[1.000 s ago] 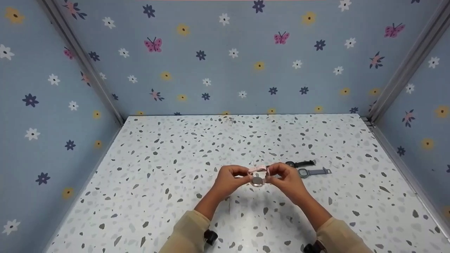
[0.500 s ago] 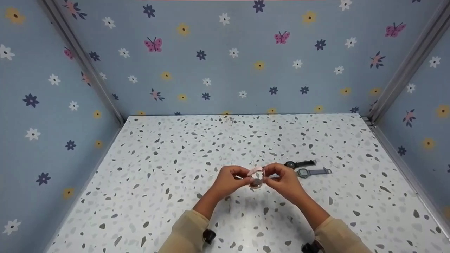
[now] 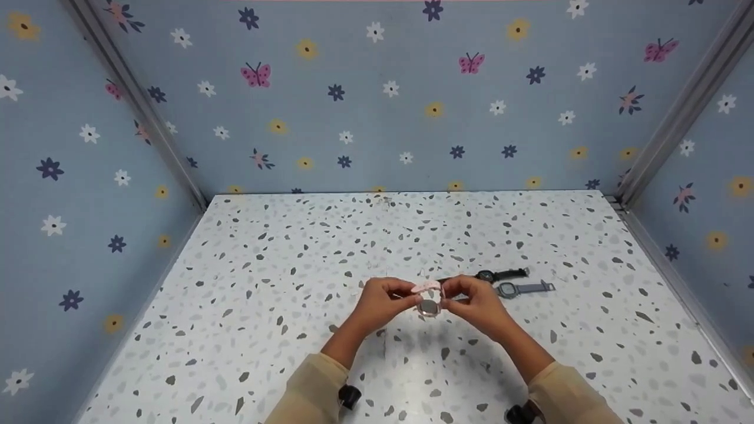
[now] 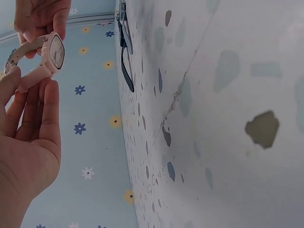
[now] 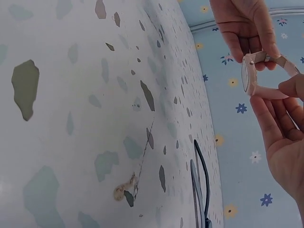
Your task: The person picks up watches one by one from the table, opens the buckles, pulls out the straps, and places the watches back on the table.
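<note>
Between both hands, above the table, a pink wristwatch (image 3: 429, 308) is held with its strap bent into a loop. My left hand (image 3: 384, 301) pinches one side of the strap between thumb and fingers. On the opposite side, my right hand (image 3: 478, 305) pinches the strap the same way. The left wrist view shows the round dial of the watch (image 4: 56, 52) facing away from the loop. In the right wrist view the pink case (image 5: 249, 74) is seen edge-on. Whether the buckle is fastened cannot be told.
Just beyond my right hand, a black watch (image 3: 502, 275) and a grey watch (image 3: 527, 288) lie stretched out on the speckled white table (image 3: 283, 265). Flower-patterned blue walls (image 3: 377, 118) enclose the table at the back and both sides.
The pink watch has shifted slightly left and tilted between the fingers, and my right hand has come a little closer to my left. Both hands keep their pinch.
</note>
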A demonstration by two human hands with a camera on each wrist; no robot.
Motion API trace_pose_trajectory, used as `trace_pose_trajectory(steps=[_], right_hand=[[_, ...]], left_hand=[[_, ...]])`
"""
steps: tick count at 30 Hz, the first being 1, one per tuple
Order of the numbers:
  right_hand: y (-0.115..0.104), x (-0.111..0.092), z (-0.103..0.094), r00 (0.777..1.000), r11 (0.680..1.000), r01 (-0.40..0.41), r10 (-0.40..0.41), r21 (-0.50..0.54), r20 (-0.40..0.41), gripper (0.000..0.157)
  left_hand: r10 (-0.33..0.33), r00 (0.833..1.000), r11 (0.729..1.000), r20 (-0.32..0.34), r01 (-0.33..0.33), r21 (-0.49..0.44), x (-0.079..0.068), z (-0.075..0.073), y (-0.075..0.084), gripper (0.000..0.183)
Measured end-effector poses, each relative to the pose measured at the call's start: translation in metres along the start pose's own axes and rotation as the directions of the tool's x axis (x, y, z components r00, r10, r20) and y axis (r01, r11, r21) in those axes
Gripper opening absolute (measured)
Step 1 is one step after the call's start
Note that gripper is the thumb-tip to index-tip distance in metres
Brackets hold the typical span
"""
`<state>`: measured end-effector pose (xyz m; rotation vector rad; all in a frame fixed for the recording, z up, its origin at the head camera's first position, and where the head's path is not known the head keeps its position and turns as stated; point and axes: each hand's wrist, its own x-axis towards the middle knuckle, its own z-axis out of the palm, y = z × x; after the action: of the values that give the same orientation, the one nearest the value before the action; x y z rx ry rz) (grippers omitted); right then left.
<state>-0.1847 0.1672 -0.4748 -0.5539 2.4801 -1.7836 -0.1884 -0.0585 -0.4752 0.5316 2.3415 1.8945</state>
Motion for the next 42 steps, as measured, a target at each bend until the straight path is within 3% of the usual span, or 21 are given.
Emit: trace_pose_trajectory(steps=[4,7,14,18,24,31,35,39,42], right_hand=[[-0.015,-0.004,-0.002,0.999,1.0,-0.017,0.017,-0.001,0.046,0.016],[-0.02,-0.006,-0.004,0.996,1.0,-0.027,0.027,0.002,0.079,0.017],[-0.025,-0.006,-0.014,0.998,0.998,-0.016,0.013,0.062,0.056,0.024],[-0.032,-0.005,-0.016,0.998,0.997,0.054,-0.056,0.051,0.041,0.023],[-0.044,-0.002,-0.013,0.977,0.98,0.192,-0.185,-0.054,0.108,0.019],[-0.049,-0.001,-0.01,0.966,0.958,0.241,-0.221,-0.155,0.136,0.013],[-0.033,0.005,-0.012,0.962,0.946,0.255,-0.228,-0.2,0.148,0.01],[-0.012,0.014,-0.014,0.945,0.907,0.318,-0.28,-0.275,0.169,0.01],[-0.011,0.017,-0.015,0.932,0.877,0.359,-0.319,-0.32,0.172,0.01]], left_hand=[[0.001,1.0,1.0,0.004,-0.001,0.005,-0.005,0.0,0.017,0.018],[0.008,1.0,1.0,0.019,-0.008,0.008,-0.005,-0.001,0.021,0.018],[0.026,0.999,0.999,0.028,-0.027,0.019,0.005,-0.003,-0.005,0.017],[0.049,0.998,0.997,0.043,-0.051,0.054,0.006,-0.004,-0.008,0.017],[0.112,0.991,0.984,0.07,-0.121,0.134,0.005,-0.005,-0.004,0.016],[0.117,0.99,0.977,0.075,-0.128,0.168,0.006,-0.005,-0.002,0.012],[0.126,0.989,0.974,0.079,-0.138,0.179,0.008,-0.005,0.001,0.011],[0.146,0.985,0.966,0.092,-0.162,0.203,0.011,-0.005,0.002,0.011],[0.151,0.984,0.962,0.095,-0.168,0.216,0.014,-0.005,0.001,0.011]])
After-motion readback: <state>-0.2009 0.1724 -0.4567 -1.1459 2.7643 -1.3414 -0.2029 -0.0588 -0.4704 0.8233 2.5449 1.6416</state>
